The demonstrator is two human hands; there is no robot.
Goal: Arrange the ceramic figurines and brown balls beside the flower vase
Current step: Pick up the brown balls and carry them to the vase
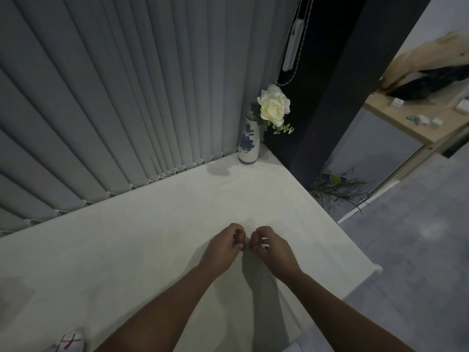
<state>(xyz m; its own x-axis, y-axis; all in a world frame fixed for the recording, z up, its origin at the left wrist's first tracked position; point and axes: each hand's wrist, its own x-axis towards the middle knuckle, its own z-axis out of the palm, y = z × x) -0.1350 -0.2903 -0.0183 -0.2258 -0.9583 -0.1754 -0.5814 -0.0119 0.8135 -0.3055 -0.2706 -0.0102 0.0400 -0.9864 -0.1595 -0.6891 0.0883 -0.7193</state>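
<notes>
A white vase [248, 143] with blue flowers painted on it stands in the far right corner of the white table [152, 212] and holds a white rose [273, 105]. My left hand [223, 243] is curled around a brown ball [240, 237] near the middle of the table. Right beside it, my right hand [272, 246] is curled around a second brown ball [254, 238]. Both hands rest low on the tabletop, well short of the vase. A white ceramic figurine [69, 342] with red marks pokes in at the bottom left edge, mostly cut off.
Grey vertical blinds [127, 97] hang along the table's far edge. A black pillar [337, 97] rises just right of the vase. The table's right edge drops to a grey floor [411, 250], where a plant [335, 186] lies. A wooden shelf [411, 123] with small items stands far right.
</notes>
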